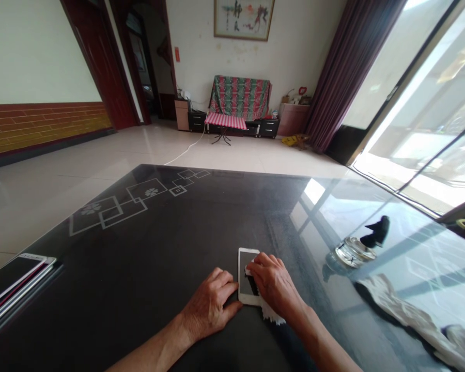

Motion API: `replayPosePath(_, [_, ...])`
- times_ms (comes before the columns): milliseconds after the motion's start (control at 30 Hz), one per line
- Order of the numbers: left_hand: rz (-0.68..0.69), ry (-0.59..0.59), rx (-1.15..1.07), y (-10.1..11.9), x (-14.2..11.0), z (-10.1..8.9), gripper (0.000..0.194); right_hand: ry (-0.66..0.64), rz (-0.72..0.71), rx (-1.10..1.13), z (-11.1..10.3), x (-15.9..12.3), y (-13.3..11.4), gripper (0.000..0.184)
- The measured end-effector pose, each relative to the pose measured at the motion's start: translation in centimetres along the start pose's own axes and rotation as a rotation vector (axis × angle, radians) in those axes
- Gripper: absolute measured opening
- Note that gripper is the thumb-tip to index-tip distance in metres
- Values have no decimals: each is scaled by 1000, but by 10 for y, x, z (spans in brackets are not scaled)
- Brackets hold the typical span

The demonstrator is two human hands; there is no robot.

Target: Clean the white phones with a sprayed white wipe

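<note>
A white smartphone [245,296] with a dark screen lies face up on the black glossy tabletop [139,279]. My left hand [211,302] is at its left side, fingers curled, with the forefinger and thumb against the phone's edge and lower corner. My right hand [273,281] is closed on a white cloth [272,313] and presses part of it on the screen. The cloth's ragged end sticks out below that hand; the rest is hidden under the palm.
Several stacked phones or tablets [17,281] lie at the left table edge. To the right stand a clear bottle with a black pump top [354,252] and a crumpled light cloth [406,312]. Beyond the table are a striped stool [225,121] and a fabric-covered object [240,97].
</note>
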State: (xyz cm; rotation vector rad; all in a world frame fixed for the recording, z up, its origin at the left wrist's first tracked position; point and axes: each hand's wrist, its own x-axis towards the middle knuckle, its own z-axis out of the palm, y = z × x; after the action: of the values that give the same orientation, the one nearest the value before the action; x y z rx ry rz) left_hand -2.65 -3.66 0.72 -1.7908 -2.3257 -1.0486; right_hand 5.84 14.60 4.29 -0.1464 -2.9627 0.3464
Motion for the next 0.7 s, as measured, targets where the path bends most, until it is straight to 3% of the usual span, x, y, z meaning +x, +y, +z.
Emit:
replayPosePath(200, [1, -5, 0, -1, -1, 2, 16, -31, -22, 71, -1, -34, -14, 26])
replayPosePath(333, [1, -4, -6, -3, -2, 3, 14, -48, -26, 93, -2, -41, -18, 26])
replayPosePath(700, [-5, 2, -12, 0, 1, 1, 12, 11, 7, -6, 3, 13, 3, 30])
